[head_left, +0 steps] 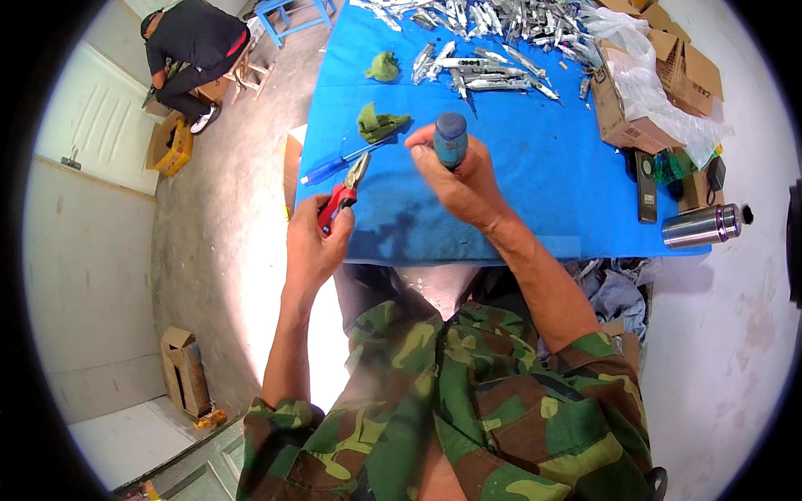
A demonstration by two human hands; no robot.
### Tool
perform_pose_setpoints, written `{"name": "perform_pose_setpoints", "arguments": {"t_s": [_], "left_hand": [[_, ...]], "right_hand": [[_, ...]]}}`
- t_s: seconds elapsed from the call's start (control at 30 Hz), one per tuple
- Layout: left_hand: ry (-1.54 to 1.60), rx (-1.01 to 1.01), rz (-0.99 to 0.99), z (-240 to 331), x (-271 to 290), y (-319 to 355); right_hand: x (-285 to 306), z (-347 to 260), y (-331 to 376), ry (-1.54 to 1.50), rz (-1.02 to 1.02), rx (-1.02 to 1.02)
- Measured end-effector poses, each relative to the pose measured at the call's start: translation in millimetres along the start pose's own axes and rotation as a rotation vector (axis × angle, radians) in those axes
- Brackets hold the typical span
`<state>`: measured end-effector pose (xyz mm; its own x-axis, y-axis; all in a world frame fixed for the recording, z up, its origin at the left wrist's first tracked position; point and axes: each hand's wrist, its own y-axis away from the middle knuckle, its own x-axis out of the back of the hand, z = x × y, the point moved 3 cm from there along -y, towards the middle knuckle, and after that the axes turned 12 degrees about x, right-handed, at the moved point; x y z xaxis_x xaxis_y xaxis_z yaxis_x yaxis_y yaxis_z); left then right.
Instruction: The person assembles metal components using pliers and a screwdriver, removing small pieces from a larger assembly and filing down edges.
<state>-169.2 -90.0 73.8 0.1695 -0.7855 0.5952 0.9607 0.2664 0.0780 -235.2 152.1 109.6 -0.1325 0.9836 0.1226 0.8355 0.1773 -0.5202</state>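
My left hand (316, 238) is closed round red-handled pliers (341, 200), whose metal jaws point away from me over the table's left front. In my right hand (464, 185) is a screwdriver (451, 142) with a blue-green handle, seen nearly end-on, its shaft hidden below the handle and fingers. Just beyond the pliers lies another screwdriver with a blue handle (324, 170) on the blue table cover (518, 167). A crumpled green cloth (380, 123) is near its tip. Farther back rest several slim silver metal pieces (493, 75).
A heap of similar metal pieces (535, 25) covers the far edge. At the right stand a cardboard box (622, 108) with plastic, a dark flat device (646, 188) and a steel flask (702, 227). Another person (196, 42) sits at the far left.
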Motion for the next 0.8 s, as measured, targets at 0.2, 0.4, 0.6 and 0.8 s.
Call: {"name": "perform_pose_setpoints", "arguments": {"t_s": [0.2,0.4,0.6,0.8], "left_hand": [[0.225,-0.214,-0.032,88.9,35.3,31.3],[0.159,-0.761,0.110,146.4,55.6,38.6],[-0.293,-0.661,0.099,147.8,23.5,38.5],[-0.367,-0.644,0.052,152.2,35.9,34.3]], "right_hand": [[-3.5,-1.7,0.6,0.075,-0.034,0.049],[-0.7,-5.0,0.9,0.003,-0.029,0.066],[-2.1,-0.3,4.4,-0.025,-0.051,0.249],[-5.5,0.3,4.3,-0.126,-0.035,0.171]]}}
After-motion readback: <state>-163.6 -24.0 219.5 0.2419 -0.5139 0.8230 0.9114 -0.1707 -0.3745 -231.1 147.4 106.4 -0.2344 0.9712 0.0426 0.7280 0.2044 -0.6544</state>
